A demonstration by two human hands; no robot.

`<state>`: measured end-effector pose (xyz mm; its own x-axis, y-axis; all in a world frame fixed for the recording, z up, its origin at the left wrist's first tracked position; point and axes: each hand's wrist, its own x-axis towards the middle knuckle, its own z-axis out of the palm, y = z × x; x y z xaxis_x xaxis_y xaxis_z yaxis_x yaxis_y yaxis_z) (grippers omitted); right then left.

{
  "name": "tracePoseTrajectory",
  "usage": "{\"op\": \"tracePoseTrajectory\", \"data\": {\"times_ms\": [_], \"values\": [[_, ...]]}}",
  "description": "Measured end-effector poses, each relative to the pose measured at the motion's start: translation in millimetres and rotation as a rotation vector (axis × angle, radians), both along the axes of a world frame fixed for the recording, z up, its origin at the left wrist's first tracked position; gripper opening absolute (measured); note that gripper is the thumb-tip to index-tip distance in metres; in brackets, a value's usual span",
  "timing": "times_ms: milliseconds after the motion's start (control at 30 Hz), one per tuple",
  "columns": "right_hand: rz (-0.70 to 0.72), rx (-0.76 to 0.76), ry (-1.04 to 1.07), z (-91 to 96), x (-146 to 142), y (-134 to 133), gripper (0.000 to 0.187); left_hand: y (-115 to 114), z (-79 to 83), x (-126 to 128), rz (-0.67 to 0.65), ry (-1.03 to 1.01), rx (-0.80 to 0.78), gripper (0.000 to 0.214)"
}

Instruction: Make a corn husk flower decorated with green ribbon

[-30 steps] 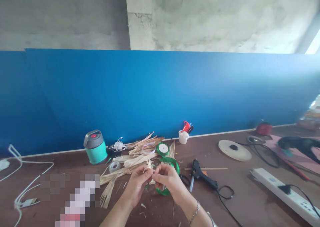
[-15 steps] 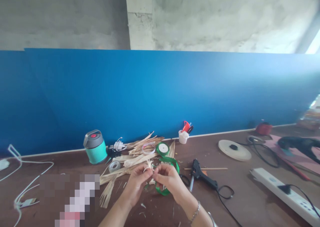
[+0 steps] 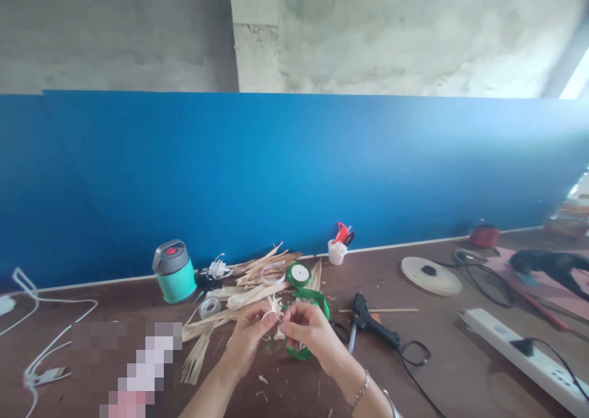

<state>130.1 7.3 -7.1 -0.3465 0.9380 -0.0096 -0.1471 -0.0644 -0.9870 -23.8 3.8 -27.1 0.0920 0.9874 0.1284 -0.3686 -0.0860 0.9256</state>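
Brown bench [image 3: 280,402] lies nearest, flecked with pale scraps. Above it, the left hand [image 3: 251,338] pinches a pale fibre piece [image 3: 275,304] between thumb and fingers; the right hand [image 3: 306,329] has its fingertips closed together beside it, their hold hidden. Beyond lie a black glue gun [image 3: 370,320], dry straw-coloured strips [image 3: 255,295] and a green ribbon spool [image 3: 300,274], then a blue partition [image 3: 294,172].

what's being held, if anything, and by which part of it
A small pale frayed piece, pinched in the left grip below its loose strands. Whether the right grip also holds it cannot be told.
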Motion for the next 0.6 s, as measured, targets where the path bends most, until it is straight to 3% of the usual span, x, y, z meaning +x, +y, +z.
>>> {"op": "tracePoseTrajectory", "data": {"times_ms": [600], "values": [[-0.006, -0.036, 0.1, 10.1, 3.9, -2.3, 0.036, 3.4, 4.0, -6.1, 0.082, 0.048, 0.031, 0.016]]}}
